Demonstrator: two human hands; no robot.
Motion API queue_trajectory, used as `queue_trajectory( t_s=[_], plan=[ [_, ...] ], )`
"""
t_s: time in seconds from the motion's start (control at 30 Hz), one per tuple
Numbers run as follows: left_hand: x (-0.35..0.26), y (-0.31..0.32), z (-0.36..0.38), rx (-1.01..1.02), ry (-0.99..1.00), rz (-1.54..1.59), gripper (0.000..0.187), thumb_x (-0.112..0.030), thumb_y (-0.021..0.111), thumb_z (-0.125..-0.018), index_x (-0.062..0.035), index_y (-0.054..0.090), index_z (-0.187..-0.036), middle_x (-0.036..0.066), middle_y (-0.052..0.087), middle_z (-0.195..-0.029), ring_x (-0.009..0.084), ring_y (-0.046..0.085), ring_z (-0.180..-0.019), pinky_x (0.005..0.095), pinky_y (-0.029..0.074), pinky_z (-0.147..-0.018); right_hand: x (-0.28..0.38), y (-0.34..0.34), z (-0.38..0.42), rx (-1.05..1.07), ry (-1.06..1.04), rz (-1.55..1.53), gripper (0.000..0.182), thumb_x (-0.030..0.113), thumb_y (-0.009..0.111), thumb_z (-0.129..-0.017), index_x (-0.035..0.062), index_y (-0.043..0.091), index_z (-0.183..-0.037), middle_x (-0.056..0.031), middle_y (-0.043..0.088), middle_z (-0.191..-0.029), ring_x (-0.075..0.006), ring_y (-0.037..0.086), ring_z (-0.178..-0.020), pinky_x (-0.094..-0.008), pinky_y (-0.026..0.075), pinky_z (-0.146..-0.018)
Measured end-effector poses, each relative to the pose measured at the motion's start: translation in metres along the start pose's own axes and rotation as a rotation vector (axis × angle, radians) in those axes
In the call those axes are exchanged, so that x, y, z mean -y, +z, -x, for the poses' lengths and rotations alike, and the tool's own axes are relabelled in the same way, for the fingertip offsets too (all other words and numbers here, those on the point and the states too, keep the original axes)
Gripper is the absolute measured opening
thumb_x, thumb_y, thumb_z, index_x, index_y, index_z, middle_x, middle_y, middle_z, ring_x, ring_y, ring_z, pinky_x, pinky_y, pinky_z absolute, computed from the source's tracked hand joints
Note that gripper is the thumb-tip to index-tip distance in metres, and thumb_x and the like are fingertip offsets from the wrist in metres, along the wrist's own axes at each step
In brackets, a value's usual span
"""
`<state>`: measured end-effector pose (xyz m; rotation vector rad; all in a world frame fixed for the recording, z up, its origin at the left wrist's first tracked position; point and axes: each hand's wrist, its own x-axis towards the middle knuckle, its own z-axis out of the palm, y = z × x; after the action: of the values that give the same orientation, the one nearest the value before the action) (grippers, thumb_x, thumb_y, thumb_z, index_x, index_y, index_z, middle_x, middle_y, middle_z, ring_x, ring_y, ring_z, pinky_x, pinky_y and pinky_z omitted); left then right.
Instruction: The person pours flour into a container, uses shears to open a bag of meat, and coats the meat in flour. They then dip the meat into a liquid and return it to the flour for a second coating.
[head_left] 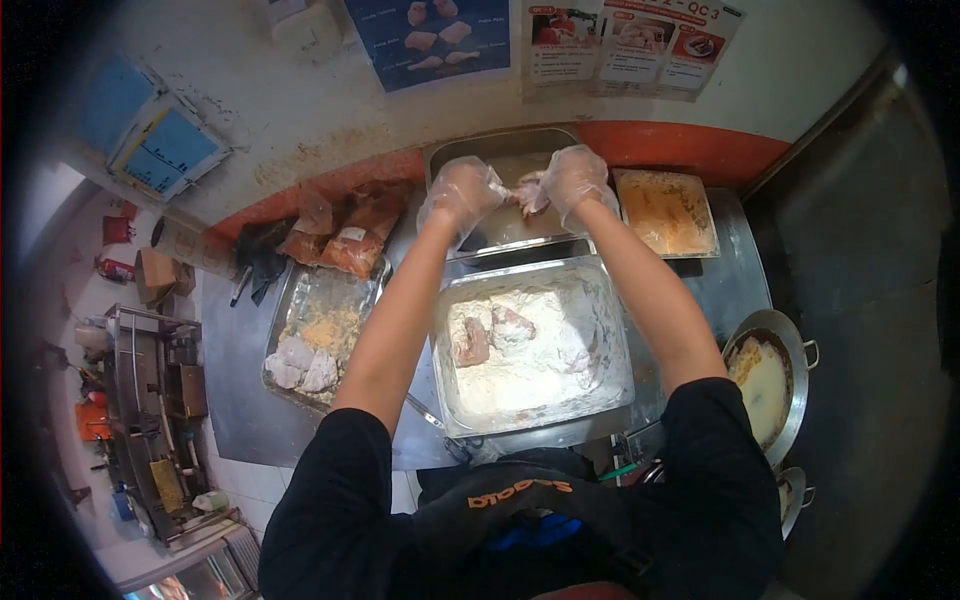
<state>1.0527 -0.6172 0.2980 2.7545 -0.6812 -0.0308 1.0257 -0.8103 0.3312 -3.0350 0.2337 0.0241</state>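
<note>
Both my hands wear clear plastic gloves and are stretched out over the far metal pan [440, 158], which holds a cloudy liquid. Between them is a raw chicken piece [533, 194]. My right hand [578, 186] is closed on it from the right. My left hand [466, 192] is closed at its left end, fingertips pinching a pale bit of it. Nearer to me stands a deep metal tray of white flour [500, 385]. Two partly floured chicken pieces, one reddish-brown [470, 342] and one whiter [513, 328], lie in it, with a coated lump to the right.
At left, a tray [285, 315] holds floured chicken pieces [300, 364] and crumbs; bags of reddish marinated meat [357, 240] lie behind it. A crusted rectangular container [668, 212] sits at right. A large wok [798, 400] of pale oil stands at the lower right. Tongs [425, 412] lie beside the flour tray.
</note>
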Motion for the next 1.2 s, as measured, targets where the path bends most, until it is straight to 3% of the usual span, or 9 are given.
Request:
queue_trajectory(
  t_s=[0.17, 0.37, 0.47, 0.6, 0.67, 0.87, 1.0, 1.1, 1.2],
  plan=[
    [-0.008, -0.019, 0.012, -0.259, -0.031, 0.208, 0.048, -0.052, 0.072, -0.068, -0.0087, 0.074, -0.089, 0.016, 0.069, -0.095, 0.0339, 0.065, -0.088, 0.0396, 0.05, -0.08, -0.003, -0.004, 0.007, -0.337, 0.013, 0.012, 0.025, 0.028, 0.066, -0.077, 0.0057, 0.074, -0.085, -0.013, 0.07, -0.084, -0.0279, 0.07, -0.083, -0.0373, 0.056, -0.068],
    [-0.016, -0.01, 0.023, -0.205, -0.062, 0.176, 0.04, -0.045, 0.07, -0.069, -0.0086, 0.074, -0.083, 0.017, 0.068, -0.092, 0.0322, 0.064, -0.09, 0.0414, 0.049, -0.085, -0.013, 0.023, 0.014, -0.335, 0.079, -0.086, 0.024, 0.033, 0.068, -0.073, 0.0103, 0.075, -0.079, -0.0136, 0.071, -0.085, -0.0268, 0.071, -0.078, -0.0377, 0.056, -0.065],
    [-0.045, -0.055, 0.064, -0.233, -0.119, 0.289, 0.043, -0.051, 0.071, -0.072, -0.0087, 0.072, -0.076, 0.014, 0.068, -0.085, 0.0288, 0.065, -0.086, 0.0372, 0.05, -0.077, -0.04, 0.021, 0.019, -0.413, -0.243, -0.134, 0.035, 0.044, 0.072, -0.066, 0.0089, 0.072, -0.067, -0.0188, 0.066, -0.069, -0.0328, 0.068, -0.066, -0.0414, 0.054, -0.062],
    [-0.027, -0.005, 0.118, -0.473, -0.056, 0.671, 0.063, -0.044, 0.071, -0.078, 0.0007, 0.059, -0.121, 0.017, 0.063, -0.113, 0.0203, 0.06, -0.101, 0.0312, 0.048, -0.087, -0.034, -0.034, 0.104, -0.337, -0.226, -0.511, 0.028, 0.029, 0.073, -0.062, 0.0044, 0.069, -0.074, -0.0163, 0.067, -0.074, -0.0321, 0.065, -0.067, -0.0411, 0.051, -0.064],
    [-0.059, -0.042, 0.174, -0.025, -0.244, 0.963, 0.08, -0.044, 0.07, -0.078, 0.0048, 0.042, -0.135, 0.02, 0.057, -0.124, 0.0213, 0.056, -0.108, 0.0325, 0.046, -0.094, -0.028, -0.038, 0.137, -0.004, -0.231, -0.659, 0.029, 0.029, 0.073, -0.065, 0.0038, 0.069, -0.08, -0.0161, 0.066, -0.074, -0.0312, 0.066, -0.069, -0.0407, 0.051, -0.067],
    [-0.069, -0.03, 0.235, 0.3, -0.05, 0.312, 0.04, -0.04, 0.068, -0.076, -0.0042, 0.07, -0.092, 0.018, 0.063, -0.092, 0.032, 0.061, -0.088, 0.04, 0.049, -0.081, -0.011, 0.05, 0.201, 0.28, -0.454, -0.415, 0.027, 0.021, 0.072, -0.068, 0.0022, 0.069, -0.087, -0.0199, 0.067, -0.08, -0.0337, 0.066, -0.077, -0.0402, 0.052, -0.073],
    [-0.06, 0.008, 0.263, 0.139, -0.04, 0.18, 0.036, -0.036, 0.066, -0.079, -0.0056, 0.071, -0.098, 0.02, 0.066, -0.096, 0.0363, 0.061, -0.096, 0.0436, 0.047, -0.089, -0.054, 0.076, 0.191, 0.245, -0.354, -0.553, 0.037, 0.03, 0.072, -0.072, -0.0012, 0.067, -0.091, -0.0231, 0.066, -0.09, -0.0368, 0.065, -0.086, -0.0429, 0.051, -0.079],
    [-0.071, 0.023, 0.26, 0.059, 0.021, 0.2, 0.029, -0.034, 0.063, -0.079, -0.013, 0.073, -0.096, 0.014, 0.065, -0.108, 0.0296, 0.058, -0.106, 0.041, 0.045, -0.095, -0.079, 0.099, 0.176, 0.549, -0.231, -0.081, 0.024, 0.019, 0.063, -0.081, 0.0028, 0.068, -0.098, -0.0251, 0.064, -0.107, -0.0328, 0.064, -0.099, -0.0431, 0.049, -0.086],
    [-0.1, 0.028, 0.249, 0.105, 0.076, 0.247, 0.027, -0.032, 0.062, -0.079, -0.0113, 0.073, -0.094, 0.014, 0.066, -0.103, 0.0309, 0.059, -0.104, 0.0414, 0.046, -0.094, -0.071, 0.135, 0.19, 0.42, -0.479, -0.126, 0.03, 0.021, 0.047, -0.091, 0.0004, 0.065, -0.104, -0.0222, 0.065, -0.108, -0.0349, 0.063, -0.103, -0.0419, 0.048, -0.09]
  ],
)
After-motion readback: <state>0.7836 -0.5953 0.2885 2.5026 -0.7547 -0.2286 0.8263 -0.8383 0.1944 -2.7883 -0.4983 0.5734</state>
